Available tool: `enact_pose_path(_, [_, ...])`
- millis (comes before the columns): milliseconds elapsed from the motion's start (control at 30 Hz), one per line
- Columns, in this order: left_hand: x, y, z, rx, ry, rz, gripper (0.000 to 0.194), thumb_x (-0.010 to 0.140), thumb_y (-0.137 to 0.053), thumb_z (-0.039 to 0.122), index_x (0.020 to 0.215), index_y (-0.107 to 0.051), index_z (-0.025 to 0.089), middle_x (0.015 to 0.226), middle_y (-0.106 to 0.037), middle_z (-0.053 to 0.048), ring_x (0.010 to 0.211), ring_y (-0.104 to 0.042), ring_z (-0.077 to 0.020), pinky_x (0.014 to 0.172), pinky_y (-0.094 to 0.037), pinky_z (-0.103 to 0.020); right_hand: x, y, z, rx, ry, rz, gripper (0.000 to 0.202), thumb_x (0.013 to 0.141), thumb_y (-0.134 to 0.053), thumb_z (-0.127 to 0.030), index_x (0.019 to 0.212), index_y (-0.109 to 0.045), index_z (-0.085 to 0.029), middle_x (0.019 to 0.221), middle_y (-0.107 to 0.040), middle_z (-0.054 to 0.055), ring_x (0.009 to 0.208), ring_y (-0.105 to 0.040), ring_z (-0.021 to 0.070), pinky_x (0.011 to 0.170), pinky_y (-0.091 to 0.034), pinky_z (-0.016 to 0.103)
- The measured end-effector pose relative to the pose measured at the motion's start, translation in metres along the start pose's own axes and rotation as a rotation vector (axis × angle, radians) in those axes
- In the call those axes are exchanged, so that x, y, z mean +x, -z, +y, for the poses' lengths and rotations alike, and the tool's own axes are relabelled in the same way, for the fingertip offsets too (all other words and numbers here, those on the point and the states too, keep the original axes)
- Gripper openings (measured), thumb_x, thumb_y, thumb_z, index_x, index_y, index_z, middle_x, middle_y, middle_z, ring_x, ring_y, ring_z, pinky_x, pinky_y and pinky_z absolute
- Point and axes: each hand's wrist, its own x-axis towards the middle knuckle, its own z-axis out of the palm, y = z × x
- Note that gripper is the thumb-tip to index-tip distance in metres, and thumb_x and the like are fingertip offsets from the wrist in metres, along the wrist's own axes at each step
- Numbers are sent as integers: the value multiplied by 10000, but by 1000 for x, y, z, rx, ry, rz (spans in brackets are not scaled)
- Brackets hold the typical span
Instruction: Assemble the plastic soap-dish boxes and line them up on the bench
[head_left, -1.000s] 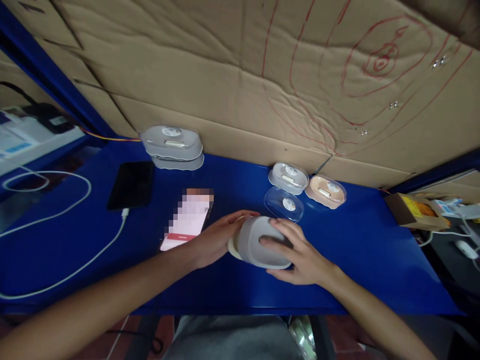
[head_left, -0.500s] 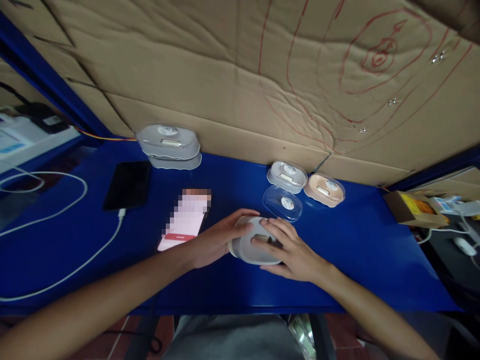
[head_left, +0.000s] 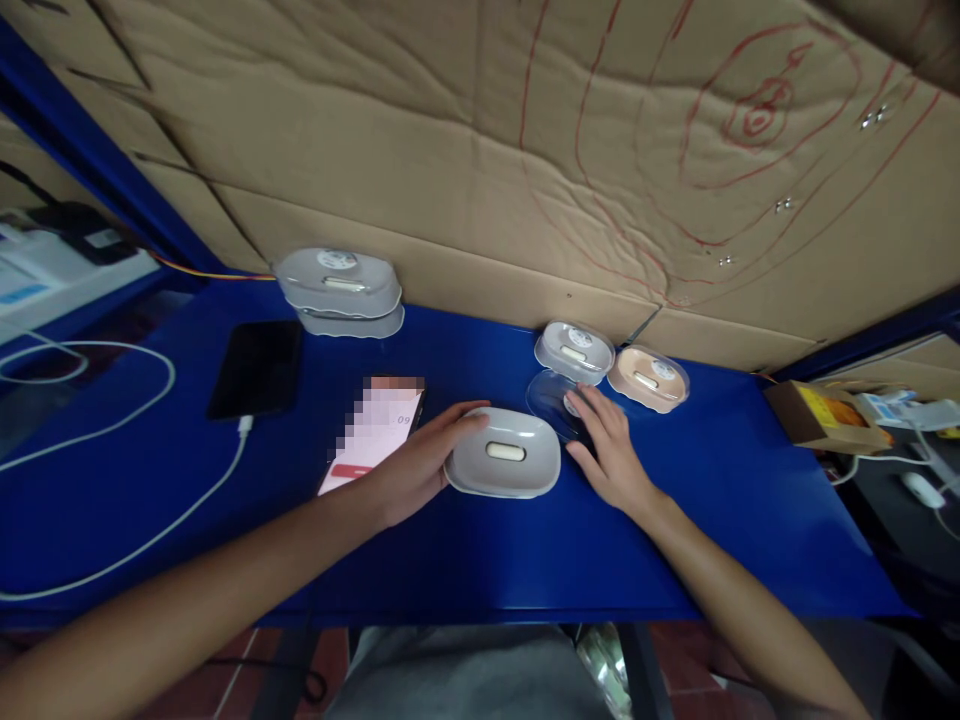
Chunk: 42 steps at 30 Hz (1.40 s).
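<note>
My left hand [head_left: 431,462] grips the left end of a grey soap dish [head_left: 536,470], thumb on the rim. The dish is uncovered and faces up, with a cream oblong piece [head_left: 506,452] in its middle. To the right, my right hand [head_left: 611,450] reaches over a clear plastic lid [head_left: 551,405] lying on the table. Its fingers are stretched out, and the fingertips lie over the lid's round white sticker; whether they press on it I cannot tell. Behind the lid sit a grey covered soap dish [head_left: 562,355] and a peach covered soap dish [head_left: 637,390].
Two grey covered dishes [head_left: 360,290] are stacked at the back left of the blue table [head_left: 712,520]. A lit phone [head_left: 379,430] and a dark phone [head_left: 255,370] on a white cable [head_left: 202,505] lie left. A cardboard wall [head_left: 375,150] closes the back.
My right hand has left the grey dish and moved right and back to the clear lid. The dish, still in my left hand, now shows its open top with the cream piece.
</note>
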Motion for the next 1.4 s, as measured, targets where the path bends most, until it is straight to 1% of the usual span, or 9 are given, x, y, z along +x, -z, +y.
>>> enact_pose_path(133, [-1,1,1,19,25,-30,448,874,-832,477,1223,-751,208,1116,-760,-66,961,-676,-207,742,-503,-258,2,-4,12,-117,-91,-33,636,1067,-557,-540,1623,-423,-262,1616,-515,176,1528,-462,370,1231,-382,620])
enact_pose_path(267, [-4,-2,-3,30,62,-124,439,863,-844,485,1194,-759,210,1098,-767,-59,939,-671,-207,744,-488,-259,2,-6,10,-77,-172,12,523,1019,-647,-537,1459,-568,-264,1438,-583,164,1499,-474,384,1178,-442,616])
enact_pose_path(467, [-3,-1,-5,-30,86,-193,361,868,-844,431,1155,-783,221,1014,-758,-27,884,-660,-191,722,-466,-261,0,4,-1,141,-191,83,576,1020,-649,-511,1529,-490,-293,1489,-496,161,1447,-511,358,1155,-496,600])
enact_pose_path(667, [-1,-2,-8,-171,115,-231,328,934,-788,463,1139,-801,207,1132,-779,-60,981,-676,-218,856,-510,-307,-7,4,-38,258,177,-82,735,983,-676,-591,1597,-414,-282,1575,-429,180,1484,-460,386,1174,-486,585])
enact_pose_path(800, [-2,-2,-10,-133,79,-233,329,951,-775,485,1169,-787,238,1139,-767,-42,969,-670,-202,838,-510,-293,-8,2,-48,165,263,-81,726,984,-692,-564,1585,-418,-260,1559,-432,189,1471,-444,386,1159,-490,595])
enact_pose_path(967, [-9,-5,-8,-71,66,-281,424,940,-768,572,1238,-748,271,1170,-738,-39,981,-668,-205,786,-515,-289,-10,-2,-51,153,238,-40,711,997,-669,-529,1588,-390,-250,1564,-414,199,1508,-413,410,1152,-490,639])
enact_pose_path(1167, [-11,-9,-7,-14,42,-248,443,862,-881,459,1230,-730,264,1246,-731,-49,996,-684,-205,798,-523,-285,-9,-6,-57,130,224,-50,757,973,-727,-535,1584,-390,-241,1578,-418,222,1552,-391,425,1182,-473,650])
enact_pose_path(1300, [-4,-10,-12,-14,28,-156,341,908,-826,464,1143,-752,230,1090,-754,-38,949,-681,-202,792,-509,-282,-6,-5,-53,243,110,-123,912,890,-797,-613,1608,-373,-241,1654,-350,239,1553,-420,401,1181,-508,570])
enact_pose_path(1400, [-4,-11,-12,-8,15,-176,368,919,-812,483,1175,-750,226,1134,-754,-52,997,-684,-218,833,-513,-296,-7,-6,-48,248,101,-149,1048,857,-796,-681,1664,-297,-236,1677,-335,252,1568,-396,415,1192,-487,590])
